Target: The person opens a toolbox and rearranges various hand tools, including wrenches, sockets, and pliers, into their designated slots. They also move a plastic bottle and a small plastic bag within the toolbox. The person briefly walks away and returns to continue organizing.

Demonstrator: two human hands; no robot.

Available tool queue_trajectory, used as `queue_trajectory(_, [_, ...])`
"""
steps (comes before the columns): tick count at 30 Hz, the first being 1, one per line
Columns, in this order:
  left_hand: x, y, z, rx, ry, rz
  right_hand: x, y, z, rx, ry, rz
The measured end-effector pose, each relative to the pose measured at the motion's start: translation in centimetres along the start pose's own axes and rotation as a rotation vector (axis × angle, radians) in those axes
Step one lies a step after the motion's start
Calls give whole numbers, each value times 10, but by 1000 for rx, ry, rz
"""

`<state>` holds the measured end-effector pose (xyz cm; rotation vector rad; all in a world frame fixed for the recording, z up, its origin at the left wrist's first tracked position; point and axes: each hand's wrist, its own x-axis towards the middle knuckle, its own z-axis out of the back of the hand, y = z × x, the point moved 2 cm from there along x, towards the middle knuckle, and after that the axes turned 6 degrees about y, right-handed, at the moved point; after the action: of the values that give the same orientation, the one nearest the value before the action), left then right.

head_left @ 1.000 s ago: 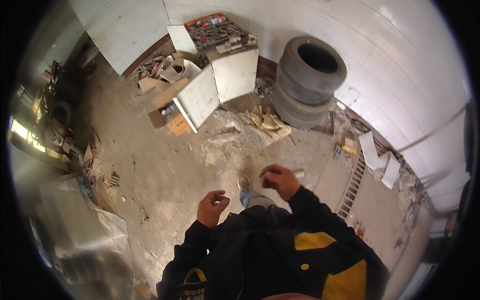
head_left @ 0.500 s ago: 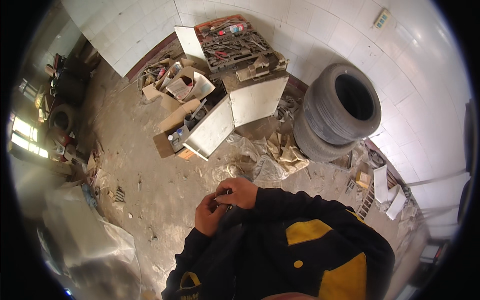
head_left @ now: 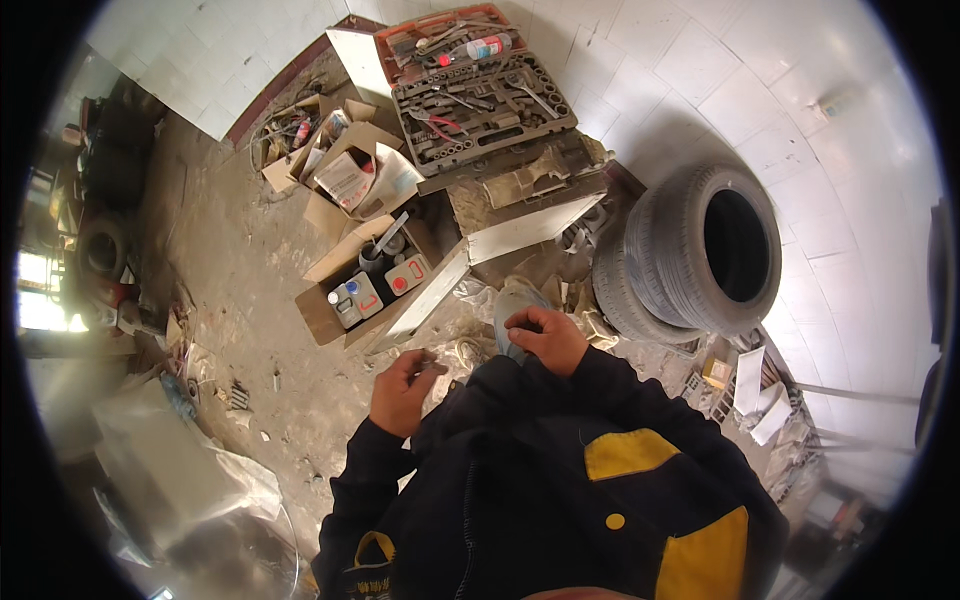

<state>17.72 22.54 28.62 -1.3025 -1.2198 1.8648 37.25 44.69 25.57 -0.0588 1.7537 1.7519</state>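
Observation:
My left hand [head_left: 400, 394] is closed in a pinch, with a small greyish piece [head_left: 430, 366] between thumb and fingertips; its kind is too small to tell. To its right, my right hand [head_left: 550, 342] is loosely curled, a gap showing between thumb and forefinger and nothing visible in it. The two hands are apart, in front of my dark jacket with yellow patches. Just beyond them stands a cabinet with an open white door [head_left: 530, 228]. On top of it lies an open tool case [head_left: 490, 105] with sockets, wrenches and red-handled pliers.
A plastic bottle [head_left: 482, 48] lies in the case's lid. Left of the cabinet are a cardboard box with jugs [head_left: 354, 303] and another opened carton [head_left: 375, 175]. Stacked tyres [head_left: 665, 245] stand at the right by the tiled wall. Crumpled plastic sheeting lies on the dirty floor.
My hands, together before, have come apart, the right one moving to the right. The view has shifted, and I stand closer to the cabinet and tool case. One foot now shows ahead.

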Motion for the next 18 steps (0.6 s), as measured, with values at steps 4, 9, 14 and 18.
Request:
queue_trajectory(4, [21,35,29,-16,-245,63,84,2,21,-168,213,69])
queue_trajectory(9, [11,125,20,30,-626,410,206,53,61,-361,438,267])
queue_trajectory(14, [-22,217,-39,139,-432,930,298,79,123,-181,365,218])
queue_trajectory(18, [-59,232,-90,298,-515,972,337,61,155,-64,422,90])
